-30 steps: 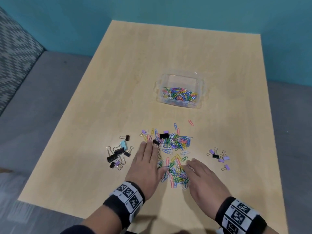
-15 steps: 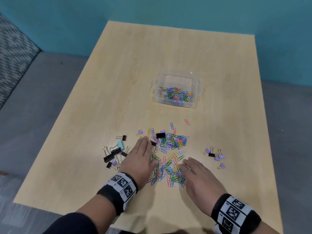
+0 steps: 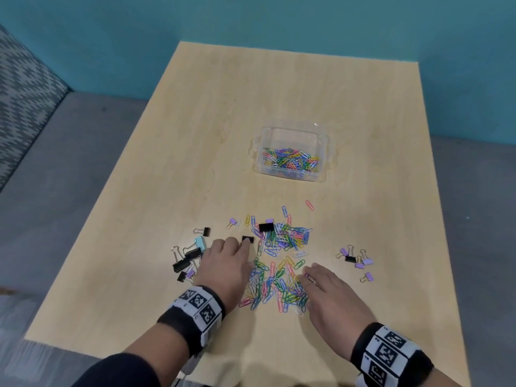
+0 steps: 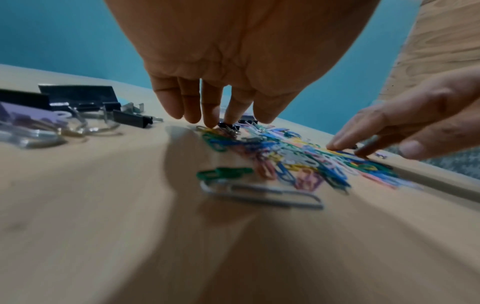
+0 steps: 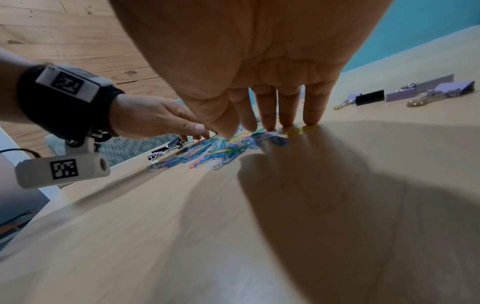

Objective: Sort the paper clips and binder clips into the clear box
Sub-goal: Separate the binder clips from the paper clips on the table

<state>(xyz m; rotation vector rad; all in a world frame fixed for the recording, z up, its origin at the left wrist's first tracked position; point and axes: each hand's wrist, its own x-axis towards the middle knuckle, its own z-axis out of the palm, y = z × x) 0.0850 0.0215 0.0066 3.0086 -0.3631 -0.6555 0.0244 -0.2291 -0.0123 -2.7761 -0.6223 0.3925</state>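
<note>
Right hand's straight fingertips (image 5: 287, 121) on the paper clips (image 5: 215, 148).

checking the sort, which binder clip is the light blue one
The light blue binder clip lies in the left cluster, just left of the left hand. Every other binder clip on the table is black or purple.

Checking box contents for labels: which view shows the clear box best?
The head view: the clear box sits whole on the table, coloured paper clips visible inside, no binder clips seen. Neither wrist view shows the box; they show hands and loose clips only.
</note>
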